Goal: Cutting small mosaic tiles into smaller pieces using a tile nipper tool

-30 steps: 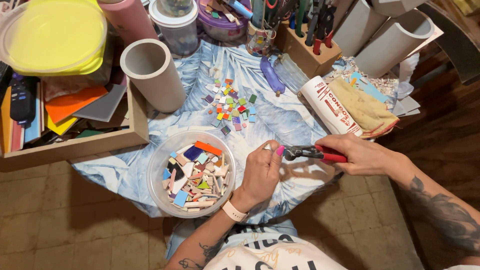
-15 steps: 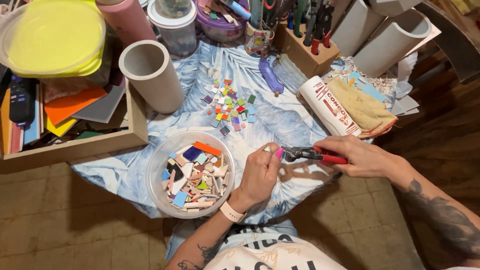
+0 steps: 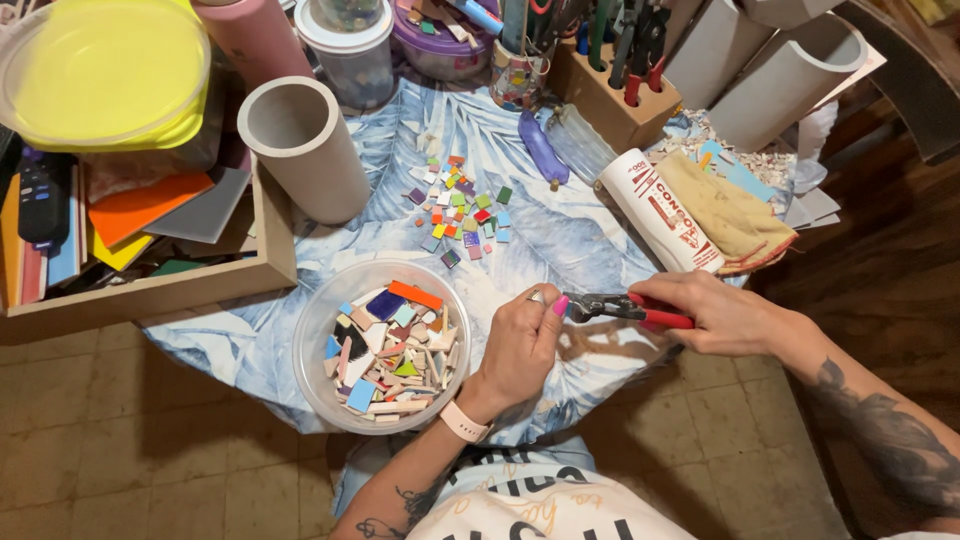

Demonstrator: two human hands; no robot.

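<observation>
While the right hand (image 3: pixel 725 318) closes its grip around the red handles of the nippers (image 3: pixel 625 308), the dark jaws meet the left hand (image 3: pixel 522 345) at its fingertips; any piece pinched there is hidden behind the thumb and cannot be made out. The left grip is narrow, fingers curled inward. Just left of that grip stands a clear plastic bowl (image 3: pixel 330 330) filled with tile shards. Beyond the grip, loose coloured tile squares (image 3: pixel 462 208) lie scattered on the leaf-patterned cloth (image 3: pixel 560 240) covering the tabletop. A white tube (image 3: pixel 660 212) and a tan rag (image 3: pixel 725 212) lie just beyond the nippers. The grey cylinder (image 3: pixel 302 148) stands farther left.
</observation>
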